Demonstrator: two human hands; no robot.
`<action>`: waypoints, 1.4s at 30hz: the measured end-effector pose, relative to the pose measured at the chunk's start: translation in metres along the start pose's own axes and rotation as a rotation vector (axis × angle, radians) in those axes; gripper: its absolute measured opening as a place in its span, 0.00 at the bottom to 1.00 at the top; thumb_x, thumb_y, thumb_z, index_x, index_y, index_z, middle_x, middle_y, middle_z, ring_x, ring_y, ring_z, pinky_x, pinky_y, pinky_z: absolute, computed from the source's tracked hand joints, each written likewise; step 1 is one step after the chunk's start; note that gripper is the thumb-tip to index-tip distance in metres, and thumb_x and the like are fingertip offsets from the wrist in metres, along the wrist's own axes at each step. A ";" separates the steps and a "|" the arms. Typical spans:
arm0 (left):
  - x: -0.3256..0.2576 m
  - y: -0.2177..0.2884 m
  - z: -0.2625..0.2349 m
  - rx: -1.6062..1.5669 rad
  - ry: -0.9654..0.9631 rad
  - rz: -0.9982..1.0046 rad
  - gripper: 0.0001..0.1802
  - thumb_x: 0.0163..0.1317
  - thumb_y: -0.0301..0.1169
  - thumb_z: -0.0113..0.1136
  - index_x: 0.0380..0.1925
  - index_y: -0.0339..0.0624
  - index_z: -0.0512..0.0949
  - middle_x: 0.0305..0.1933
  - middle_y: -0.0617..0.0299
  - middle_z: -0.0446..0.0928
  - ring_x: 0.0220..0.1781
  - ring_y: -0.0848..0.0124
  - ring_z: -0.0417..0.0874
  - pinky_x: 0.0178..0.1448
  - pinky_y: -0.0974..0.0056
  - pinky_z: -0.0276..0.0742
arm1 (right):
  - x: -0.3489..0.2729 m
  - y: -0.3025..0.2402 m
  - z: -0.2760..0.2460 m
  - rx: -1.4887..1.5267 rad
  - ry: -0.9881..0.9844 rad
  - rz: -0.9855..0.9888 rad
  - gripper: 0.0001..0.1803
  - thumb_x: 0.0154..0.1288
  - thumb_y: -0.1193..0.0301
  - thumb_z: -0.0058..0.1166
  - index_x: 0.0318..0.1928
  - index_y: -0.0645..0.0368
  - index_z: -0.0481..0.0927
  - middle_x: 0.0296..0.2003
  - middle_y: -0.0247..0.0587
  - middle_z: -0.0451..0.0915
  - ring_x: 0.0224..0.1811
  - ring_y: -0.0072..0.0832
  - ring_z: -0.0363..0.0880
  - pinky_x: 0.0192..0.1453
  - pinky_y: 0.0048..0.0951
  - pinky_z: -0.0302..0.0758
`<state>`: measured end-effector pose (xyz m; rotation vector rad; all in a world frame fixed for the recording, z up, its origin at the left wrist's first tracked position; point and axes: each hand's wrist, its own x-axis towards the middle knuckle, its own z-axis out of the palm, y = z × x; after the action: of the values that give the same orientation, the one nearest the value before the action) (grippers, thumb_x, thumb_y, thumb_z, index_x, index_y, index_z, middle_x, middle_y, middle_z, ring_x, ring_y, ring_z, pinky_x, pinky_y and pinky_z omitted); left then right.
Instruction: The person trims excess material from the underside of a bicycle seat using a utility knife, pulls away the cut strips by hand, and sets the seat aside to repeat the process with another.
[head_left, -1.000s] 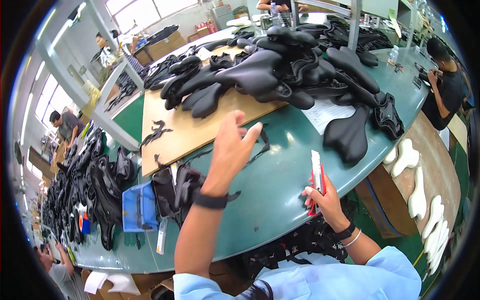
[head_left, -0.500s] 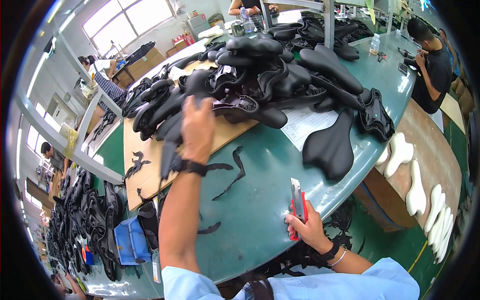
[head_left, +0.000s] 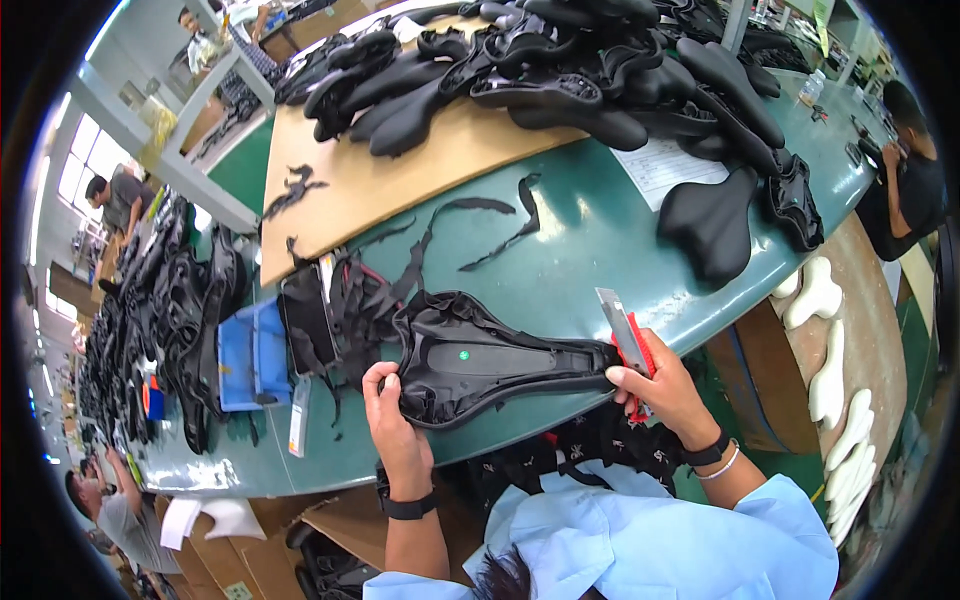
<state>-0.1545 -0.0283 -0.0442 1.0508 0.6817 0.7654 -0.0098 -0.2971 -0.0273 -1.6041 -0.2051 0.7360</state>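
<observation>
A black bicycle saddle lies underside up between my hands, over the near edge of the green table, with a small green dot in its hollow. Its wide end is gripped by my left hand, fingers closed on the rim. My right hand is wrapped round a red utility knife whose blade points away from me. The thumb of that hand rests by the saddle's narrow nose. Left of the saddle's wide end hang black trimmed strips, beside a blue bin.
A heap of black saddles covers the back of a tan board. One saddle lies by a printed sheet. White saddle-shaped pads stand on a bench at right. More black covers pile up at left; other people work around.
My left hand has come back from the heap and now holds an upturned saddle near me. My right hand, still with the knife, has moved slightly right to the saddle's nose. The view has shifted.
</observation>
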 end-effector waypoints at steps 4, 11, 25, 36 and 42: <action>-0.008 0.016 0.005 1.105 -0.057 0.610 0.04 0.62 0.26 0.60 0.35 0.37 0.78 0.40 0.56 0.76 0.45 0.60 0.74 0.54 0.60 0.69 | -0.037 -0.008 -0.003 -0.325 -0.018 0.018 0.25 0.59 0.65 0.68 0.52 0.64 0.75 0.26 0.34 0.77 0.21 0.16 0.75 0.26 0.21 0.73; -0.037 -0.007 0.069 1.160 -0.213 0.561 0.10 0.54 0.33 0.71 0.28 0.40 0.80 0.31 0.59 0.73 0.37 0.59 0.72 0.44 0.57 0.68 | -0.050 0.000 0.003 -0.433 -0.140 0.005 0.21 0.62 0.67 0.64 0.54 0.61 0.76 0.28 0.35 0.78 0.22 0.20 0.76 0.28 0.24 0.72; -0.039 -0.025 0.069 0.874 -0.130 0.467 0.05 0.50 0.20 0.66 0.26 0.39 0.78 0.27 0.62 0.73 0.33 0.67 0.73 0.38 0.64 0.70 | 0.020 -0.034 0.028 -0.889 -0.265 -0.579 0.29 0.66 0.70 0.55 0.68 0.47 0.68 0.35 0.44 0.83 0.31 0.44 0.82 0.32 0.39 0.76; -0.037 -0.021 0.054 0.637 -0.317 0.496 0.07 0.52 0.25 0.68 0.27 0.44 0.77 0.32 0.62 0.77 0.38 0.64 0.74 0.48 0.62 0.65 | -0.023 -0.060 0.009 -1.189 -0.462 -0.329 0.34 0.62 0.71 0.58 0.70 0.44 0.66 0.27 0.42 0.79 0.23 0.44 0.77 0.25 0.39 0.71; -0.038 -0.026 0.043 0.248 -0.354 0.262 0.06 0.60 0.28 0.64 0.30 0.40 0.76 0.39 0.60 0.74 0.43 0.68 0.72 0.54 0.66 0.65 | -0.079 -0.046 0.016 -1.383 -0.291 -0.382 0.38 0.58 0.75 0.57 0.71 0.47 0.65 0.19 0.38 0.68 0.15 0.34 0.70 0.17 0.38 0.65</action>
<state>-0.1360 -0.0877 -0.0483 1.4804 0.3423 0.7045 -0.0675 -0.3176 0.0430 -2.5891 -1.4298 0.4983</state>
